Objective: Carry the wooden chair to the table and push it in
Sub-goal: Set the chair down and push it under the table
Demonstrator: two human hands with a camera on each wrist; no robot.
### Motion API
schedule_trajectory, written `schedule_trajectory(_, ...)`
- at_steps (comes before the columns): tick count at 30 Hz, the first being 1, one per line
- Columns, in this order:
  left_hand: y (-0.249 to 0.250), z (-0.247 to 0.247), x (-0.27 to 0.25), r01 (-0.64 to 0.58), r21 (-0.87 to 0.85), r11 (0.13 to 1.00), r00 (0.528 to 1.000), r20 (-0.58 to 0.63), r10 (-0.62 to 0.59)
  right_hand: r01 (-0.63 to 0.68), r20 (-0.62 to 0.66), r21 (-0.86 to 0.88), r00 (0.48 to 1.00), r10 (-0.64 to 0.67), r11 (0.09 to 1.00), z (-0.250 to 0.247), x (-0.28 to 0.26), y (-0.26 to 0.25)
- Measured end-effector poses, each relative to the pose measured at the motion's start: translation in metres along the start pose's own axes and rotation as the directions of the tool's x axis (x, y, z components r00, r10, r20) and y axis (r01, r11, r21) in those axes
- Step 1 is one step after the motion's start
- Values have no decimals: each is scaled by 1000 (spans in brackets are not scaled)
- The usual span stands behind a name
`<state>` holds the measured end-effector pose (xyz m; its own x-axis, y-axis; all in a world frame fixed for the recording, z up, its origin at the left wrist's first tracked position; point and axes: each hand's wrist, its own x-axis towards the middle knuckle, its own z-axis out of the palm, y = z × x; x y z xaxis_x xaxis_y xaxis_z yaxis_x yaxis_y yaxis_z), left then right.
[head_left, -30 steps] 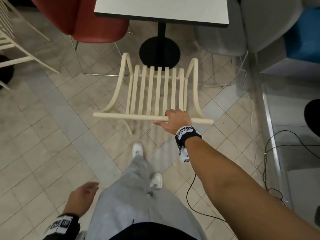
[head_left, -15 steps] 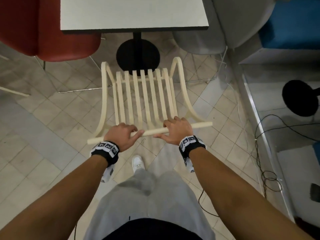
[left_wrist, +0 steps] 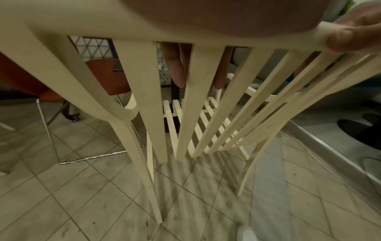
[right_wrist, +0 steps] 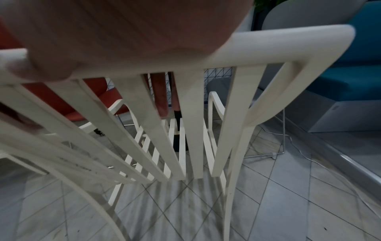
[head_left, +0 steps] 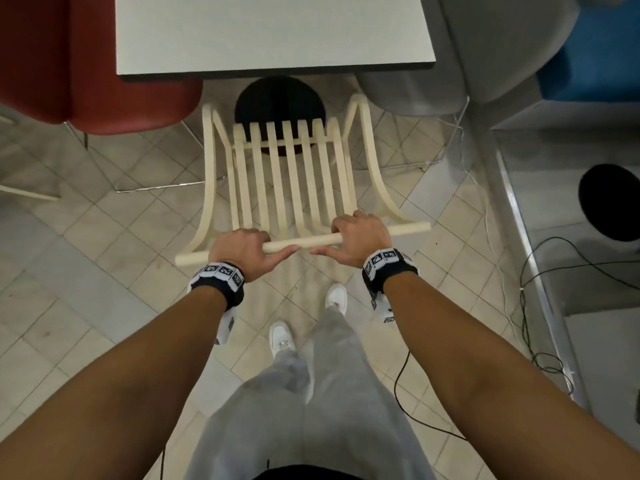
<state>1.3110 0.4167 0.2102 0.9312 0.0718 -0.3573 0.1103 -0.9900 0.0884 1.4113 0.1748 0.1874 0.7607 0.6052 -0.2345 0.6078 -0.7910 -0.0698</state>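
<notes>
Head view shows the push-in step under way: both hands, left hand [head_left: 242, 252] and right hand [head_left: 356, 242], have fingers curled over the top rail of the chair [head_left: 287, 174]. It stands on the tiles facing the table [head_left: 273, 32], seat front short of the table's edge. Slats run toward the table, rail across; next comes a straight shove between the red chair [head_left: 86, 74] and grey chair [head_left: 433, 77].
</notes>
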Motion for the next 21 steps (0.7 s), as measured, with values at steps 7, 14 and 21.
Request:
schedule_trajectory(7,-23,-30,72,111,-48,993,992,65,-108,-27,57,45,998,24,999,-23,76,19)
schedule_trajectory(14,-29,-52,108,184,-62,981,980,88,-179,7,80,53,997,-11,999,-34,117,32)
schedule_trajectory(21,-27,-63,126,213,-56,975,974,85,-208,25,100,78,994,-33,997,-39,138,41)
